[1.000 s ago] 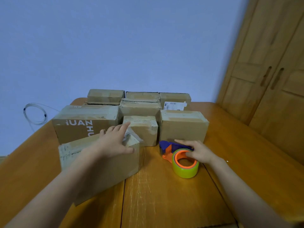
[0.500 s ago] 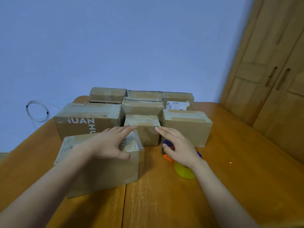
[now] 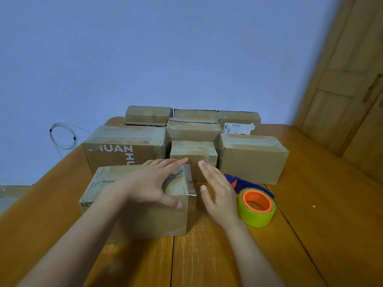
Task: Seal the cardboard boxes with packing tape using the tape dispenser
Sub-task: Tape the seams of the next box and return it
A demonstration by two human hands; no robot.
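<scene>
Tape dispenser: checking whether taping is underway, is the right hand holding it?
No, the right hand is open beside the tape dispenser, which lies on the table.

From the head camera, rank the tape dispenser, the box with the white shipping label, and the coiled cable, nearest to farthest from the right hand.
1. Tape dispenser, just right of the right hand.
2. Box with the white shipping label, back row.
3. Coiled cable, far left by the wall.
</scene>
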